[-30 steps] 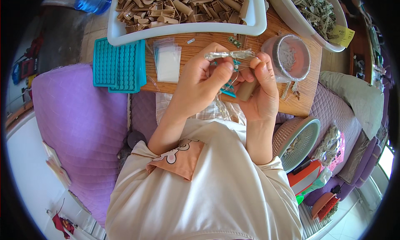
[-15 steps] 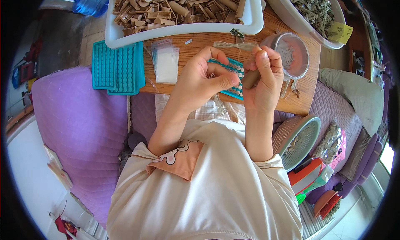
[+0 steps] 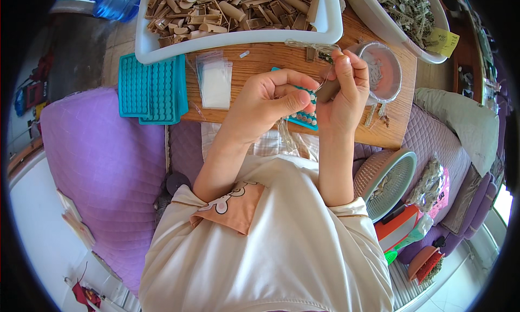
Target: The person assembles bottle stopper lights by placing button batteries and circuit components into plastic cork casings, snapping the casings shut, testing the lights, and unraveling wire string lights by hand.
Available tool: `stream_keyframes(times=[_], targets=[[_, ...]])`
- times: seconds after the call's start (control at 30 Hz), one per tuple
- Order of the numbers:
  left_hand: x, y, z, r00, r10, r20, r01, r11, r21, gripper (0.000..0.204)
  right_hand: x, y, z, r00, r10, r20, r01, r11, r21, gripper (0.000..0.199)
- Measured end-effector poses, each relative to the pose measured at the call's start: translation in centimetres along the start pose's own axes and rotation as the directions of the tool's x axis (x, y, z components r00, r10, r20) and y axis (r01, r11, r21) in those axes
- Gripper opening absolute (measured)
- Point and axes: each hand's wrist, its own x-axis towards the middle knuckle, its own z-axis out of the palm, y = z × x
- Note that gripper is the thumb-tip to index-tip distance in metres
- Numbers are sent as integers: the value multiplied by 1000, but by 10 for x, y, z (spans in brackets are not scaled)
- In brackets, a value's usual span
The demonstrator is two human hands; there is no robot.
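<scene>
Above the front of the table, my right hand point(image 3: 348, 90) is closed around a brown plastic casing point(image 3: 327, 91), a short curved piece. At its raised fingertips hangs a bundle of thin pale wires point(image 3: 310, 45), with a small green circuit board point(image 3: 325, 57) near it. My left hand point(image 3: 271, 103) is close beside, its thumb and fingers bent together in a pinch; what sits between the fingertips is too small to make out. More pale wires point(image 3: 285, 136) hang below the left hand. A teal tray point(image 3: 303, 121) holding small round pale parts lies under both hands, partly covered.
A white tub point(image 3: 238, 42) full of brown casings stands at the back. Teal trays point(image 3: 151, 90) and clear plastic bags point(image 3: 215, 87) lie to the left. On the right are a clear round container point(image 3: 398, 74) with pale bits and a basin point(image 3: 398, 38) of wire bundles.
The wire bundle at my right fingertips has swung farther back, and the small board now hangs closer to that hand. My left fingers have drawn closer together, nearer the casing.
</scene>
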Motion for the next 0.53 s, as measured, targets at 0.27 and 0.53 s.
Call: stream_keyframes(times=[0.27, 0.53], targets=[[-1, 7, -6, 981, -78, 177, 94, 992, -86, 33, 8, -2, -7, 999, -15, 48, 15, 1000, -8, 7], [2, 1, -3, 992, 31, 121, -31, 1000, 0, 29, -7, 4, 1, 982, 135, 132, -146, 986, 76, 11]])
